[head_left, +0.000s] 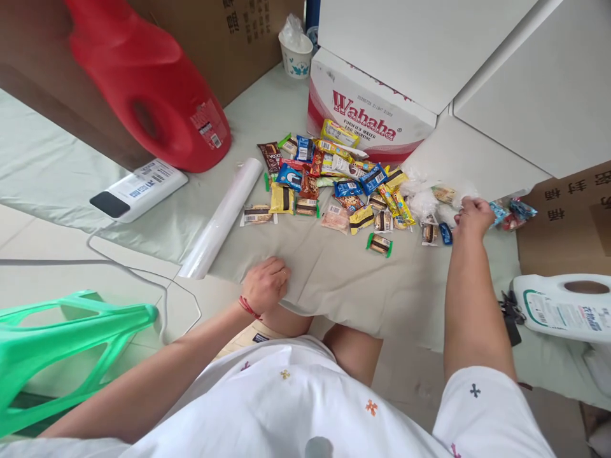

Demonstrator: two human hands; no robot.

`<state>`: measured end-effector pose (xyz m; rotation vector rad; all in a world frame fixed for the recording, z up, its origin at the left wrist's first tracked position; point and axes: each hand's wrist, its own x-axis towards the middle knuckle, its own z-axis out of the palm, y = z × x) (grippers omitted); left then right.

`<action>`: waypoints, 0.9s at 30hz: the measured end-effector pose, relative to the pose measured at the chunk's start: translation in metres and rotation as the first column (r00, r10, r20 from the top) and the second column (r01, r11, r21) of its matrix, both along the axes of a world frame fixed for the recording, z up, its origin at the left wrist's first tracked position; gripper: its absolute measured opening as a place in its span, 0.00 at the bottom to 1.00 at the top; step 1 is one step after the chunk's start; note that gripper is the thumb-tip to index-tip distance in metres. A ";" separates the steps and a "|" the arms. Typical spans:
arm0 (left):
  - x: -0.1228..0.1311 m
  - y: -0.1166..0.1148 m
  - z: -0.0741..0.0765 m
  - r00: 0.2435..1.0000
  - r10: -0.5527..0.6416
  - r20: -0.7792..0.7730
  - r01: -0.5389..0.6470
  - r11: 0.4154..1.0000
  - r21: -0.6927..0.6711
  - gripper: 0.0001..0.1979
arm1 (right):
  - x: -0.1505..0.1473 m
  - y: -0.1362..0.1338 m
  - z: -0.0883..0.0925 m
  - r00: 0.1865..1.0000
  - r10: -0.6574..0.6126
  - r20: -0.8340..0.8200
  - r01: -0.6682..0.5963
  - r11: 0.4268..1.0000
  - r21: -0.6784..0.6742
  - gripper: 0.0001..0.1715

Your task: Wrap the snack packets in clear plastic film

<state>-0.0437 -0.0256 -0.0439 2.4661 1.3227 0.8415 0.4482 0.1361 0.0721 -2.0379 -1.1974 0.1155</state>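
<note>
My right hand [473, 218] reaches out to the right, its fingers pinched on a clear plastic bag [422, 197]. A few wrapped snacks show in and around the crumpled bag. My left hand [267, 283], with a red cord on the wrist, rests curled at the near edge of the cloth, and nothing shows in it. Between the hands and a bit farther off lies a pile of small wrapped snacks [348, 184] in yellow, blue, red and brown packets. Nearest to me is a green-ended sandwich biscuit packet [380, 245].
Behind the pile stands a Wahaha carton [367, 114]. To the left are a plastic roll [222, 219], a white device [143, 191], a red jug [157, 95] and a green stool [71, 350]. A paper cup [296, 57] stands behind, a white detergent bottle [563, 305] lies right.
</note>
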 end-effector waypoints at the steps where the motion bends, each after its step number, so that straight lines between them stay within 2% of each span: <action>1: 0.000 0.000 0.002 0.998 0.007 0.066 -0.004 0.999 -0.045 0.12 | -0.012 -0.015 -0.001 0.997 0.000 -0.083 0.002 1.000 0.022 0.12; 4: 0.006 -0.002 0.013 0.943 0.132 0.305 -0.048 0.963 -0.266 0.09 | -0.064 -0.081 -0.017 0.954 0.012 -0.301 0.001 0.999 0.044 0.20; 6: 0.020 -0.006 0.025 0.873 0.245 0.421 0.002 0.863 -0.506 0.08 | -0.111 -0.133 -0.036 0.910 0.040 -0.412 -0.027 0.999 0.037 0.23; 7: 0.030 -0.008 0.031 0.840 0.281 0.464 0.084 0.778 -0.623 0.09 | -0.135 -0.158 -0.046 0.827 0.070 -0.558 -0.047 0.997 0.056 0.24; 8: 0.043 -0.010 0.037 0.809 0.298 0.506 0.208 0.660 -0.722 0.13 | -0.160 -0.181 -0.056 0.748 0.092 -0.658 -0.070 0.996 0.059 0.23; 10: 0.070 -0.013 0.046 0.748 0.311 0.587 0.453 0.406 -0.793 0.19 | -0.201 -0.218 -0.068 0.668 0.137 -0.732 -0.146 0.988 0.052 0.19; 11: 0.083 -0.014 0.048 0.720 0.337 0.607 0.524 0.310 -0.793 0.22 | -0.216 -0.231 -0.070 0.637 0.176 -0.751 -0.206 0.977 0.054 0.17; 12: 0.095 -0.014 0.049 0.698 0.366 0.616 0.556 0.266 -0.788 0.24 | -0.227 -0.241 -0.071 0.611 0.209 -0.763 -0.258 0.964 0.057 0.15; 14: 0.110 -0.012 0.047 0.659 0.419 0.624 0.568 0.267 -0.779 0.25 | -0.234 -0.250 -0.068 0.553 0.238 -0.798 -0.300 0.951 0.076 0.14; 16: 0.115 -0.010 0.045 0.628 0.447 0.637 0.564 0.303 -0.768 0.26 | -0.227 -0.251 -0.063 0.475 0.202 -0.857 -0.225 0.969 0.104 0.17; 19: 0.107 -0.007 0.045 0.611 0.438 0.660 0.583 0.316 -0.749 0.27 | -0.209 -0.246 -0.059 0.308 0.124 -0.943 -0.071 0.992 0.107 0.23; 21: 0.098 -0.008 0.048 0.592 0.431 0.681 0.602 0.326 -0.729 0.27 | -0.200 -0.242 -0.060 0.217 0.088 -0.972 -0.048 0.996 0.079 0.25; 23: 0.092 -0.011 0.050 0.560 0.424 0.712 0.618 0.359 -0.700 0.26 | -0.198 -0.239 -0.064 0.175 0.061 -0.983 -0.060 0.997 0.051 0.24; 25: 0.088 -0.013 0.050 0.524 0.416 0.743 0.637 0.387 -0.666 0.24 | -0.201 -0.237 -0.068 0.174 0.061 -0.983 -0.068 0.996 0.050 0.23; 27: 0.086 -0.016 0.047 0.483 0.433 0.761 0.673 0.372 -0.639 0.24 | -0.204 -0.235 -0.069 0.192 0.094 -0.977 -0.039 0.995 0.088 0.23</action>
